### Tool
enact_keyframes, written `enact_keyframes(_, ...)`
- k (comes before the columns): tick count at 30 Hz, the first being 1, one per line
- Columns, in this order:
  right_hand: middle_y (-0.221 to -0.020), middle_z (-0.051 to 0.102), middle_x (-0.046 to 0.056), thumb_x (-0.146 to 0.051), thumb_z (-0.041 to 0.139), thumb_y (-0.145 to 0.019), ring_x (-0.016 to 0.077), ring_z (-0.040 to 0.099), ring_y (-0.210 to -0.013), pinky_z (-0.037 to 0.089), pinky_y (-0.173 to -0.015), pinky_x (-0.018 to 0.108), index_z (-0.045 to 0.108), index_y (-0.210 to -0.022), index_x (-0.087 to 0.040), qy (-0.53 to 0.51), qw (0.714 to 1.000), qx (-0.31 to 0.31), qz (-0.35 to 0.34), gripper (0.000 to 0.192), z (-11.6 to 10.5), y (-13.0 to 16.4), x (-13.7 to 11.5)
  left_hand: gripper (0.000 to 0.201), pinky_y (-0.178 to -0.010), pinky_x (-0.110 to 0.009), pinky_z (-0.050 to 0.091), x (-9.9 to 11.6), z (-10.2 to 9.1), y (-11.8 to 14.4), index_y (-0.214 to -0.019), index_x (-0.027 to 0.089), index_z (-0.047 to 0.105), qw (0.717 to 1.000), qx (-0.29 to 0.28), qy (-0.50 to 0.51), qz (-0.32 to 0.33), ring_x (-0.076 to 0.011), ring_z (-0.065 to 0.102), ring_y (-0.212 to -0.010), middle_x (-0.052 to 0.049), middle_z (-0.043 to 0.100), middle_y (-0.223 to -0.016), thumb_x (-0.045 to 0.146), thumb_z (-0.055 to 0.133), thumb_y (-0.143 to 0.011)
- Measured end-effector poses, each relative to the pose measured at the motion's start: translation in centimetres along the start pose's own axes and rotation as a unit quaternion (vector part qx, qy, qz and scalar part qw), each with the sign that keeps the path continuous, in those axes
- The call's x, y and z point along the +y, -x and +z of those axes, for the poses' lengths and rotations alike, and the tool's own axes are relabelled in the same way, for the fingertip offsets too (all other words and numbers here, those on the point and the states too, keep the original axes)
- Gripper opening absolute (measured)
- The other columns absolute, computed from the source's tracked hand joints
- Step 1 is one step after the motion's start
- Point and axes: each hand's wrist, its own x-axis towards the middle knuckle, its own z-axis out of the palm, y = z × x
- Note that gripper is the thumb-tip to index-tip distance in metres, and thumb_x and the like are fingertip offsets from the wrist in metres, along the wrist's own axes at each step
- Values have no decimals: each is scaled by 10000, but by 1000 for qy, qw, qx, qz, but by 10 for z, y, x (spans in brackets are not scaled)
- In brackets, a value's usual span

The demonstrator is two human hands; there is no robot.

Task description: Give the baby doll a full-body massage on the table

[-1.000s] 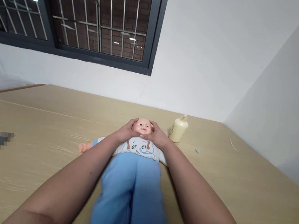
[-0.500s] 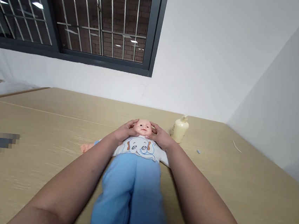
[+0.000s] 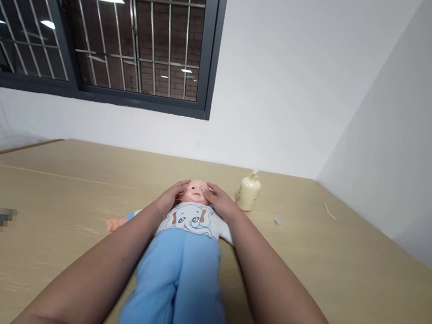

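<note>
Head cam shows a baby doll point(image 3: 179, 260) lying on its back on the tabletop point(image 3: 44, 201), head pointing away. Left hand point(image 3: 170, 198) and right hand point(image 3: 218, 201) cup its face from either side, fingers point(image 3: 213, 189) loosely curled against the cheeks, not clenched. Looks like a face-rubbing step; light pressure seems wise. Lotion bottle point(image 3: 248, 194) stands just beside the right hand.

the doll point(image 3: 190, 231) has a glossy plastic head, matt blue cloth trousers and a printed white cloth top; pale matt wood-grain table point(image 3: 64, 188); smooth cream plastic bottle point(image 3: 248, 193).
</note>
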Motion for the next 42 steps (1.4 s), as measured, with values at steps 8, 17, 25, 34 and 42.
enact_keyframes(8,-1264,703,94,-464,857,-657,349,665,-1125,482,-1042,489,701,-1246,-279,184,979,45,-75,636,-27,16,-65,371,-863,-357,485,25,13,16,-899,189,682,984,133,-78,87,-299,616,-1078,-74,705,-967,441,758,-638)
enact_keyframes(17,-1502,537,47,-126,568,-771,305,453,-1421,282,-1237,469,570,-1425,-243,213,946,229,-82,664,-114,24,-65,311,-883,-319,511,79,120,1,-922,178,666,998,37,-25,41,-232,674,-978,-95,709,-960,438,731,-765)
enact_keyframes(25,-1411,625,42,-165,579,-767,294,498,-1393,373,-1185,453,611,-1383,-257,202,954,218,-49,624,-127,16,-39,400,-727,-304,568,60,209,-24,-1059,142,559,986,-48,104,-121,-209,690,-785,-146,681,-951,518,520,-930)
enact_keyframes(34,-1363,654,95,-268,639,-793,337,601,-1266,432,-1113,484,576,-1409,-247,210,955,207,-14,620,-124,15,-43,325,-630,-229,553,52,217,-28,-1003,137,565,975,-13,187,-121,-165,670,-697,-99,656,-838,455,543,-940)
enact_keyframes(42,-1550,475,80,-242,612,-804,319,391,-1471,276,-1239,479,522,-1455,-220,214,953,211,-36,657,-121,25,-58,526,-858,-321,597,64,178,8,-1179,87,616,968,-59,212,-124,-270,711,-1044,-223,704,-1094,539,553,-917)
